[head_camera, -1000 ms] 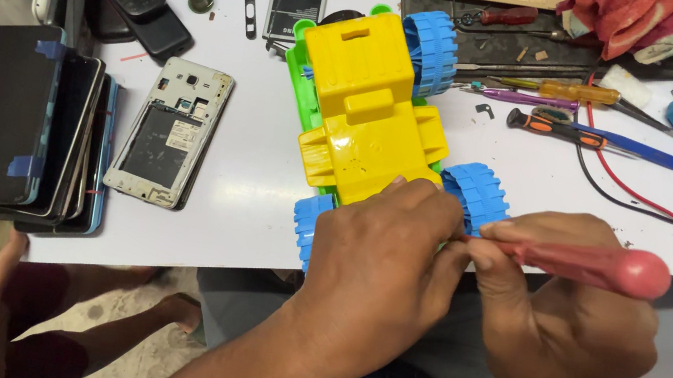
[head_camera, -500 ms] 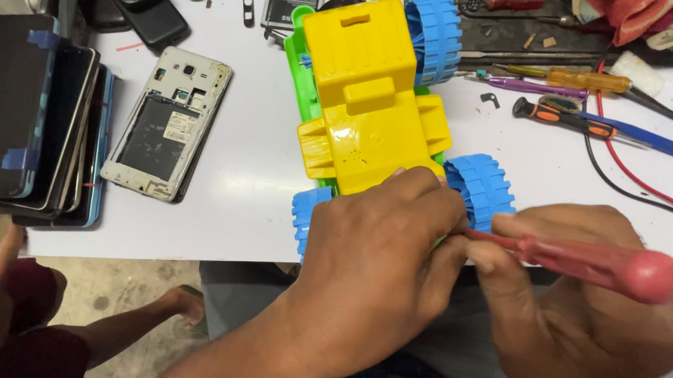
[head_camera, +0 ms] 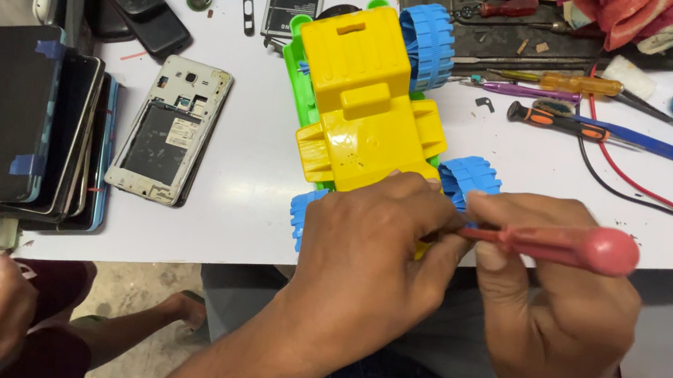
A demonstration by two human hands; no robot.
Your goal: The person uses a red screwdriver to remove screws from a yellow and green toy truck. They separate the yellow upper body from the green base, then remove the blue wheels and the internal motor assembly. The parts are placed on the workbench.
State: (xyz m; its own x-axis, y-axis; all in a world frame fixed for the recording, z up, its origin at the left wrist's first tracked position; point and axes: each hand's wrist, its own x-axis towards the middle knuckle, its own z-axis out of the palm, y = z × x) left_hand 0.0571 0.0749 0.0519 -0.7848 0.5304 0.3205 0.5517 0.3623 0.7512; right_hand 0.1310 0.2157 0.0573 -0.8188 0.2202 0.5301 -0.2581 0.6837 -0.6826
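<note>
Gripping yellow toy truck (head_camera: 367, 105), left hand (head_camera: 376, 253); right hand (head_camera: 554, 310), red-handled screwdriver (head_camera: 564, 245).

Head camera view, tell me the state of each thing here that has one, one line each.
Toy truck: upside down, held at its near end.
Left hand: gripping the truck.
Right hand: closed on the red-handled screwdriver, lying level.
Opened phone: back cover off, battery out.
Phone stack: flat, edges taped.
Loose battery: lying on the table.
</note>
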